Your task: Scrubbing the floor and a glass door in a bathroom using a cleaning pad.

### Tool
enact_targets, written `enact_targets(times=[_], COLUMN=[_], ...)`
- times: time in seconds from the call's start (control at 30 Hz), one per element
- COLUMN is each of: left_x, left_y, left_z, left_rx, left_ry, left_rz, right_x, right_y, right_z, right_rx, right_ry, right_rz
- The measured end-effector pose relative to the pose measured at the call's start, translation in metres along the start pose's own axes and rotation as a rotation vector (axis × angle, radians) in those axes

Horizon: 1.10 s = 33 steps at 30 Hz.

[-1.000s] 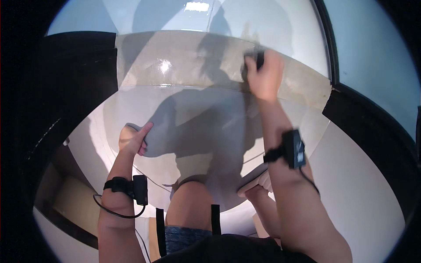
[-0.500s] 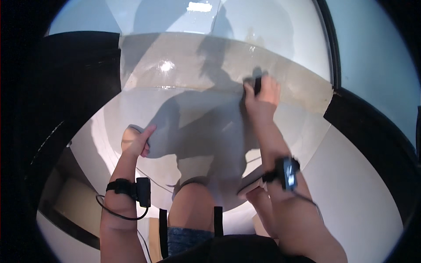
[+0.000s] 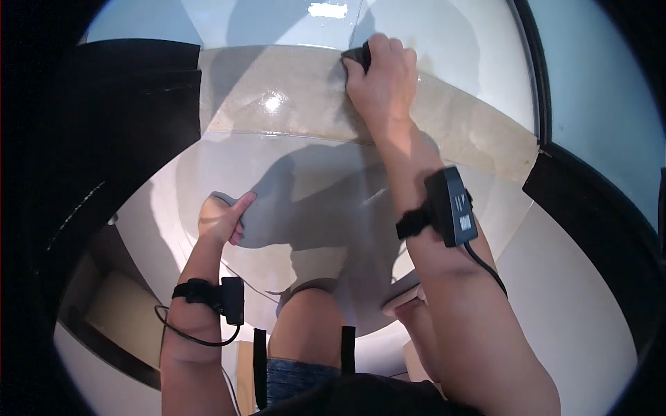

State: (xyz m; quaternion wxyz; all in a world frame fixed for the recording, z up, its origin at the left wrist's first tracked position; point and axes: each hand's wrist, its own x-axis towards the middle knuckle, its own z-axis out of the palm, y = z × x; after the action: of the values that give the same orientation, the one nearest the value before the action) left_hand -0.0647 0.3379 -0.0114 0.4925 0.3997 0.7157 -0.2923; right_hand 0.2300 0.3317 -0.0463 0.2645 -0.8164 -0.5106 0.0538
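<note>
My right hand [image 3: 383, 84] reaches far forward, closed round a small black block [image 3: 356, 57] whose exact kind I cannot make out. Thumb on the left and fingers on the right, it presses the block near the far edge of a wet, shiny beige strip [image 3: 298, 93]. My left hand [image 3: 220, 220] is over the pale grey floor panel [image 3: 326, 180] at the left. Its thumb points out to the right and its fingers are curled in, with nothing seen in them.
A black panel [image 3: 146, 97] borders the strip at the left; another dark edge [image 3: 583, 201] runs along the right. Pale blue, glossy panels [image 3: 444, 35] lie beyond. Strapped black devices with cables sit on both forearms. My bent knee [image 3: 309, 322] is below, and a thin cable [image 3: 253, 286] lies nearby.
My right hand has moved forward and left with the black block, from the strip's right middle to its far edge. My left hand has hardly moved; the view has shifted slightly.
</note>
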Motion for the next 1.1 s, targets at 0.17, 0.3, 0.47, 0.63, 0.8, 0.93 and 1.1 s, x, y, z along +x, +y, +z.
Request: enact_targets(times=[0.17, 0.3, 0.47, 0.63, 0.8, 0.93, 1.1], left_x=[0.006, 0.004, 0.007, 0.008, 0.007, 0.001, 0.003], left_y=[-0.009, -0.008, -0.010, -0.006, -0.007, -0.007, -0.005], left_z=[0.004, 0.004, 0.002, 0.006, 0.010, 0.008, 0.006], left_rx=[-0.055, -0.051, -0.015, -0.077, -0.078, -0.106, -0.058], left_ry=[-0.006, -0.016, -0.056, -0.045, -0.021, -0.013, -0.015], left_rz=[-0.022, 0.008, -0.033, -0.014, 0.023, 0.047, 0.022], right_x=[-0.059, -0.007, -0.059, -0.043, -0.042, -0.059, -0.026], right_y=[0.018, 0.029, 0.046, 0.062, 0.036, 0.072, 0.036], right_z=[-0.039, -0.030, -0.053, -0.067, -0.041, -0.068, -0.024], right_rx=[-0.086, -0.131, -0.209, -0.181, -0.142, -0.110, -0.002], right_ry=[-0.119, -0.049, -0.075, -0.097, -0.077, -0.172, 0.001], right_rz=[0.128, 0.135, 0.038, 0.303, 0.138, 0.170, 0.251])
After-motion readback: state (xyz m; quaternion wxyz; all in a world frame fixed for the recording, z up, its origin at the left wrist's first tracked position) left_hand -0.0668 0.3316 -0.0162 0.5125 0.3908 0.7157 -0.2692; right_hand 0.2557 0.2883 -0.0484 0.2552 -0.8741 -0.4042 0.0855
